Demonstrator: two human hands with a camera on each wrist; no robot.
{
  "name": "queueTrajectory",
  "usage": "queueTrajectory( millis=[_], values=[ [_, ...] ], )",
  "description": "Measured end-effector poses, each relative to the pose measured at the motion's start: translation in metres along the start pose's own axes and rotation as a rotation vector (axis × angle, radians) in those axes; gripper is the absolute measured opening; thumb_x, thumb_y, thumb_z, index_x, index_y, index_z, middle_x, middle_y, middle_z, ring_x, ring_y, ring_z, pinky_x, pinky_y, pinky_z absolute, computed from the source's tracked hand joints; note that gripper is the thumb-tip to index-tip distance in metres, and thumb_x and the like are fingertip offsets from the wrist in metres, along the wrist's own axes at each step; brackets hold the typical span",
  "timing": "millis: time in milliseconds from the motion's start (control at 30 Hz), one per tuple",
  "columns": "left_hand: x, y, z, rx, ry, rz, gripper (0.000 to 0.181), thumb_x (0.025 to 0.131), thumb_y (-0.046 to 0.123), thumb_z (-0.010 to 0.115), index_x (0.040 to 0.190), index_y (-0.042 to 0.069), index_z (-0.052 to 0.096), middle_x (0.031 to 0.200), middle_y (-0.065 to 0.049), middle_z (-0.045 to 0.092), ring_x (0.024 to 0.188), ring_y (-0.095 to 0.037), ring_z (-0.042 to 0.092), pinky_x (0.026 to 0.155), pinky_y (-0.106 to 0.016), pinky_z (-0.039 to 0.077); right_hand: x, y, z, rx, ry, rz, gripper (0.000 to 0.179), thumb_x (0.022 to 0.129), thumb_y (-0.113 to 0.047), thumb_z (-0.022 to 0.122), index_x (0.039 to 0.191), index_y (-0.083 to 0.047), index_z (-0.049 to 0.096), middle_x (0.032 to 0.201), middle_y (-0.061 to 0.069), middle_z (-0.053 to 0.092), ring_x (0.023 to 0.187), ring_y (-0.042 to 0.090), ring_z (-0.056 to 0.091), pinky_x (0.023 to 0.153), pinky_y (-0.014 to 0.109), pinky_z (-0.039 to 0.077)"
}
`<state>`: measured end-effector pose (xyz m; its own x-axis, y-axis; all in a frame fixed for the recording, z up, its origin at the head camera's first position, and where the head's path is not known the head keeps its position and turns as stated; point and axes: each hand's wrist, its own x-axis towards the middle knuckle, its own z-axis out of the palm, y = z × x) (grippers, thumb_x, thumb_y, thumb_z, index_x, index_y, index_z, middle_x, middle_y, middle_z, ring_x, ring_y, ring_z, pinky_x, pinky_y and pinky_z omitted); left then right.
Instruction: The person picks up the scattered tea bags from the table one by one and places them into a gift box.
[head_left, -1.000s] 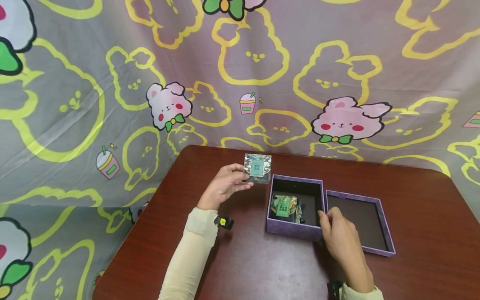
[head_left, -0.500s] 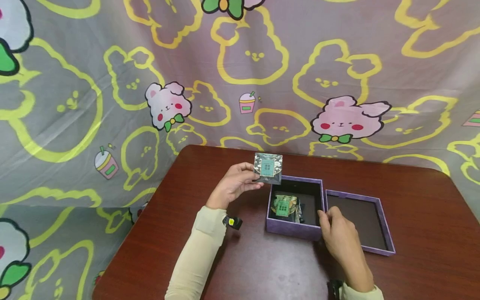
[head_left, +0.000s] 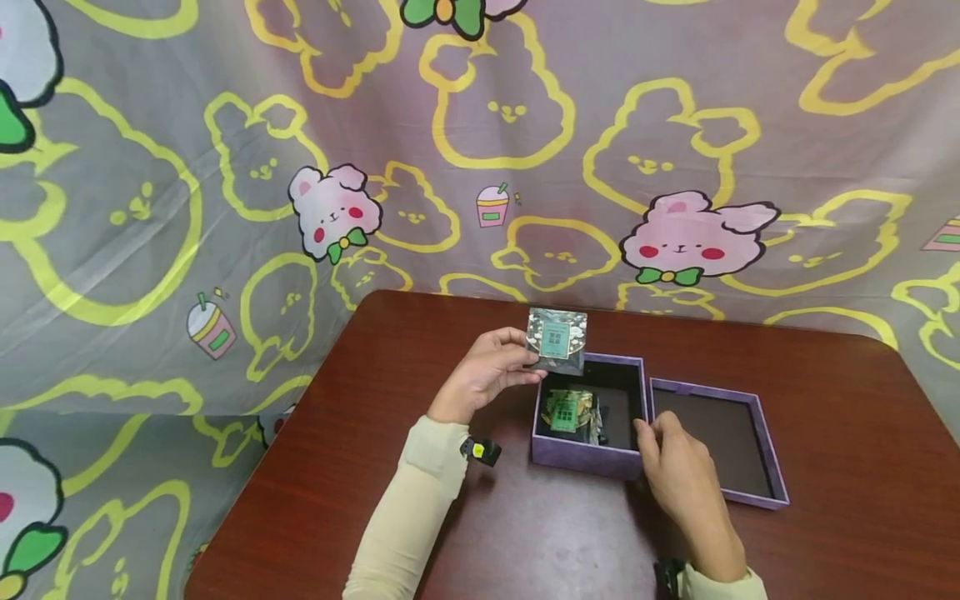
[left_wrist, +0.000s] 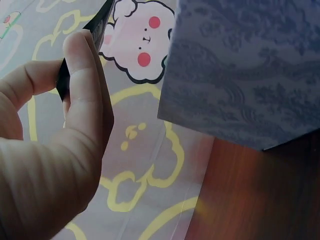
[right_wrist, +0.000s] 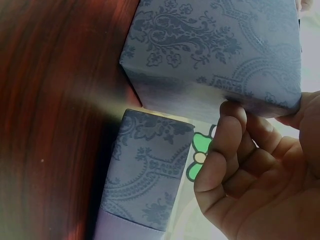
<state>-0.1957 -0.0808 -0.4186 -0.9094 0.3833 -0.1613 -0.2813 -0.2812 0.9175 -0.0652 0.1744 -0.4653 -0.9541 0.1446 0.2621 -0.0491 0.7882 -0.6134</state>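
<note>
My left hand (head_left: 491, 371) pinches a flat, square dark sachet (head_left: 555, 337) with a teal label by its left edge. It holds the sachet up over the rear left part of an open purple box (head_left: 581, 460). Inside that box, on the left, lies a sachet with a green label (head_left: 564, 414), and a dark piece shows beside it. My right hand (head_left: 686, 475) grips the box's right wall near the front corner. In the right wrist view, curled fingers (right_wrist: 232, 130) press the patterned outer wall while the thumb sits at the rim.
A shallow purple lid (head_left: 720, 442), inside up, lies right of the box, close to it and partly behind my right hand. Everything stands on a reddish-brown table (head_left: 510, 533). A cartoon-patterned cloth (head_left: 420, 108) hangs behind and to the left.
My left hand has carried the sachet rightward, from left of the box to above its rear left part. The right hand stays at the box wall; box and lid keep their places.
</note>
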Motion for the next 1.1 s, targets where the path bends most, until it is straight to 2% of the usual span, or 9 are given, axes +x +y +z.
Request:
queueTrajectory(
  millis=[333, 633, 833, 1100],
  values=[
    [-0.005, -0.004, 0.008, 0.01, -0.026, -0.015, 0.016, 0.089, -0.012, 0.058, 0.097, 0.002, 0.054, 0.082, -0.013, 0.058, 0.069, -0.025, 0.07, 0.069, -0.033, 0.06, 0.002, 0.002, 0.0, 0.004, -0.003, -0.001, 0.026, 0.102, -0.025, 0.056, 0.082, -0.01, 0.051, 0.062, 0.005, 0.05, 0.061, 0.033, 0.054, 0.057, 0.054, 0.042],
    [-0.009, -0.008, 0.012, 0.018, -0.021, -0.02, 0.017, 0.089, -0.011, 0.059, 0.097, 0.003, 0.053, 0.084, -0.014, 0.059, 0.071, -0.026, 0.07, 0.069, -0.034, 0.06, 0.002, 0.001, 0.0, 0.001, -0.012, 0.016, 0.026, 0.103, -0.026, 0.056, 0.082, -0.01, 0.051, 0.063, 0.006, 0.05, 0.062, 0.034, 0.055, 0.056, 0.053, 0.042],
    [-0.015, -0.012, 0.011, 0.027, -0.034, -0.035, 0.017, 0.09, -0.012, 0.058, 0.099, 0.002, 0.051, 0.084, -0.014, 0.058, 0.073, -0.027, 0.071, 0.069, -0.033, 0.06, 0.002, 0.001, 0.001, -0.002, -0.024, 0.02, 0.027, 0.103, -0.026, 0.055, 0.083, -0.009, 0.05, 0.064, 0.006, 0.049, 0.062, 0.032, 0.053, 0.056, 0.051, 0.042],
    [-0.025, -0.023, 0.006, 0.059, -0.047, -0.044, 0.017, 0.091, -0.012, 0.059, 0.102, 0.0, 0.052, 0.086, -0.014, 0.061, 0.074, -0.027, 0.071, 0.072, -0.037, 0.06, 0.001, 0.002, 0.002, 0.001, -0.012, 0.012, 0.027, 0.103, -0.025, 0.056, 0.082, -0.009, 0.051, 0.063, 0.005, 0.049, 0.061, 0.032, 0.053, 0.056, 0.051, 0.042]
  ],
)
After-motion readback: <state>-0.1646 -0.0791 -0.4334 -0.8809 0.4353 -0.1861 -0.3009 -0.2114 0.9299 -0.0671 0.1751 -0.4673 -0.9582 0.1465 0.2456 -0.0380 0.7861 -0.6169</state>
